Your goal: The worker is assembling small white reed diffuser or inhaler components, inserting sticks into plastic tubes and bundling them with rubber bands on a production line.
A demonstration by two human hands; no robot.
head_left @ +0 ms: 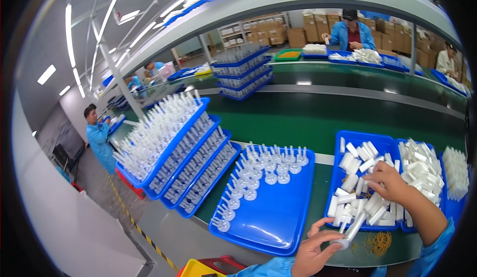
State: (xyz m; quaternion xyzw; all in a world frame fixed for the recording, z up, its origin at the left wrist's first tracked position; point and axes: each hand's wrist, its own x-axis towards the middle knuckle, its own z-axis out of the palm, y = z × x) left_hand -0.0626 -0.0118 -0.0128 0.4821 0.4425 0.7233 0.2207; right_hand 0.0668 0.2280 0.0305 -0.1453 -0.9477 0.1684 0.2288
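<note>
My left hand is closed on a clear plastic piece with a round base, at the near edge of a blue tray of white tubes. A white tube slants up from that piece; whether it sits over a stem or only lies behind it, I cannot tell. Above the loose white tubes in the tray, my right hand has its fingers bent together. What they pinch, if anything, is hidden. Left of my hands, a blue tray holds rows of clear stemmed pieces along its far and left sides.
Yellow rubber bands lie on the green bench below the tubes. Stacked blue trays of stemmed pieces rise at left; another stack stands farther back. More white parts fill trays at right. A person works across the bench.
</note>
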